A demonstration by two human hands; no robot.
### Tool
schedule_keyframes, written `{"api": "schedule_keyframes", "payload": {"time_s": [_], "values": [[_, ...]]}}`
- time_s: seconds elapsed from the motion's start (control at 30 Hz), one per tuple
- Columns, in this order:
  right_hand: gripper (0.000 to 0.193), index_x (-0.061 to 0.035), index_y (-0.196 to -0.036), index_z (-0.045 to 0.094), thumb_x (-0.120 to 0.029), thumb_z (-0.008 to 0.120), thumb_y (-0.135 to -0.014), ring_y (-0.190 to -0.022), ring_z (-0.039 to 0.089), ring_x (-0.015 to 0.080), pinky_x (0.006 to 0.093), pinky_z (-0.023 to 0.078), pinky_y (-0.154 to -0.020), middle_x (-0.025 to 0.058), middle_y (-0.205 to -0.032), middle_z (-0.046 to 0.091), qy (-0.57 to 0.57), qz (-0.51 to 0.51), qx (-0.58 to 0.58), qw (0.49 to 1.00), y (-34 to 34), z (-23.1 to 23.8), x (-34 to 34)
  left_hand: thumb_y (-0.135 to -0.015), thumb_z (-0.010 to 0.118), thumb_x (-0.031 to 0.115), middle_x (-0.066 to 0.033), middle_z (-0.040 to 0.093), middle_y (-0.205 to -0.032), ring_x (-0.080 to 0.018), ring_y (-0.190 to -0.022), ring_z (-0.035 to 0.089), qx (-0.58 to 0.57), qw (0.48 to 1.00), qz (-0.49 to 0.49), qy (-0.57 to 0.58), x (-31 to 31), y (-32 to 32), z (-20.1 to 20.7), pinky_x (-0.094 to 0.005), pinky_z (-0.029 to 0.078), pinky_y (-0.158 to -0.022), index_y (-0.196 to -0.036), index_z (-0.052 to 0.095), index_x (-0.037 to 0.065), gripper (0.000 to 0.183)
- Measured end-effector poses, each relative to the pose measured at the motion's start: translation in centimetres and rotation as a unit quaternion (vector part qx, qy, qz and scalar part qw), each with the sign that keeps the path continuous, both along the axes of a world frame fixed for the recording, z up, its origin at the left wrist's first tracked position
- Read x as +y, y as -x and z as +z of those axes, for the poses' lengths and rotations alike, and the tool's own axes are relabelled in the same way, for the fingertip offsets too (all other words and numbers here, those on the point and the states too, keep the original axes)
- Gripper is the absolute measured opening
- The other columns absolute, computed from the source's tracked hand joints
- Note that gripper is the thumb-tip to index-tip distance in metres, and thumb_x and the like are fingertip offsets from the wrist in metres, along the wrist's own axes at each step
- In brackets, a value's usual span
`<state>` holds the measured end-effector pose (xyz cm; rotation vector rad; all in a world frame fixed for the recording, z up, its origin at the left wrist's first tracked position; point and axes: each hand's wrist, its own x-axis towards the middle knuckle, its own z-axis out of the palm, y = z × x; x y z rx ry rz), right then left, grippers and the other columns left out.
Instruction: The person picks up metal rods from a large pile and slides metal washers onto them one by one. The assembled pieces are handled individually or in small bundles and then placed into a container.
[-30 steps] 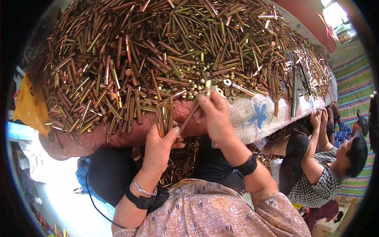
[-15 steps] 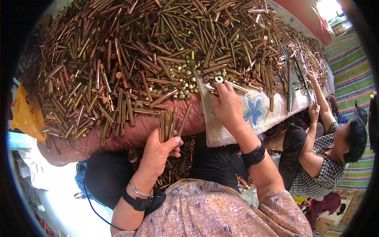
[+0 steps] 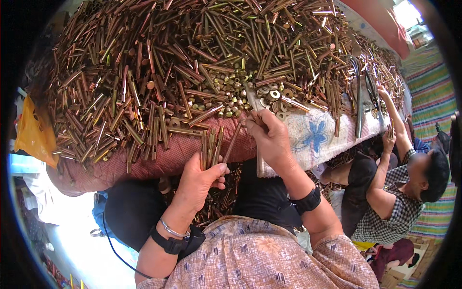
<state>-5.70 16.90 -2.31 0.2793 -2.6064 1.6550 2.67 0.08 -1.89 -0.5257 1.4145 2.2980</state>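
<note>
My left hand (image 3: 199, 180) is closed round several slim brass-coloured metal tubes (image 3: 211, 147), which stick up above the thumb. One thinner rod (image 3: 233, 143) leans out to the right of the bunch. Its upper end meets the pinched fingertips of my right hand (image 3: 273, 142); whatever small piece they hold is hidden. Just beyond the right hand lie flat ring washers (image 3: 276, 98) and a cluster of small brass-coloured nuts (image 3: 233, 91). A large heap of metal tubes (image 3: 159, 53) covers the surface beyond both hands.
A padded red cloth (image 3: 110, 176) edges the heap, with a white cloth bearing a blue flower (image 3: 308, 151) at its right. An orange plastic bag (image 3: 33, 135) hangs at the left. Long-handled tongs (image 3: 359, 106) lie at the right, where another person (image 3: 399, 192) sits working.
My right hand has drawn back from the washers toward the left, with its fingertips now at the leaning rod's upper end. My left hand keeps its tubes, shifted slightly right.
</note>
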Motion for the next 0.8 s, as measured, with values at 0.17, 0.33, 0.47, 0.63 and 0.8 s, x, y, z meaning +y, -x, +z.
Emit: {"api": "schedule_keyframes", "payload": {"time_s": [0.17, 0.33, 0.47, 0.63, 0.8], "values": [[0.013, 0.0002, -0.082, 0.049, -0.002, 0.060, -0.076, -0.057, 0.047, 0.0180, 0.0297, 0.040, -0.054, 0.0116, -0.066, 0.051, -0.022, 0.017, 0.002, 1.000, -0.4, 0.4, -0.6, -0.080, 0.059, 0.009, -0.0047, 0.057, -0.076, -0.0090, -0.061, 0.053, 0.005, 1.000, -0.010, -0.006, -0.4, -0.1, 0.2, -0.0213, 0.047, -0.052, -0.094, 0.049, 0.004, 0.018], [0.009, 0.0012, -0.086, 0.052, -0.004, 0.057, -0.080, -0.059, 0.044, 0.0094, 0.0258, 0.039, -0.054, 0.0029, -0.065, 0.049, -0.070, 0.047, 0.108, 0.991, -1.0, 0.3, -0.6, -0.080, 0.059, 0.009, -0.0047, 0.057, -0.075, -0.0090, -0.060, 0.053, -0.005, 1.000, 0.000, -0.016, -0.4, -0.2, 0.3, -0.0215, 0.046, -0.051, -0.093, 0.049, 0.003, 0.018], [0.016, 0.0001, -0.095, 0.050, -0.006, 0.056, -0.081, -0.066, 0.050, 0.0168, 0.0278, 0.042, -0.060, 0.0092, -0.076, 0.052, -0.061, 0.086, 0.104, 0.989, -1.5, 0.2, -0.5, -0.080, 0.059, 0.010, -0.0049, 0.057, -0.075, -0.0091, -0.060, 0.052, 0.008, 1.000, 0.004, -0.022, -0.5, -0.1, 0.4, -0.0217, 0.046, -0.052, -0.092, 0.049, 0.003, 0.018], [0.019, -0.0005, -0.104, 0.050, -0.008, 0.050, -0.086, -0.073, 0.049, 0.0112, 0.0243, 0.041, -0.065, 0.0063, -0.079, 0.053, 0.046, 0.048, -0.040, 0.997, 0.2, 2.0, -0.2, -0.080, 0.060, 0.011, -0.0049, 0.058, -0.075, -0.0095, -0.059, 0.053, 0.017, 1.000, 0.014, -0.009, -0.4, -0.2, 0.2, -0.0205, 0.045, -0.051, -0.092, 0.050, 0.004, 0.017], [0.019, -0.0012, -0.105, 0.050, -0.003, 0.046, -0.087, -0.080, 0.051, 0.0068, 0.0208, 0.042, -0.070, 0.0036, -0.088, 0.057, 0.044, 0.119, -0.090, 0.988, 0.9, 1.8, 0.9, -0.080, 0.059, 0.010, -0.0055, 0.058, -0.074, -0.0098, -0.059, 0.054, 0.027, 1.000, 0.011, 0.002, -0.3, -0.1, 0.1, -0.0209, 0.045, -0.051, -0.093, 0.049, 0.004, 0.017]]}}
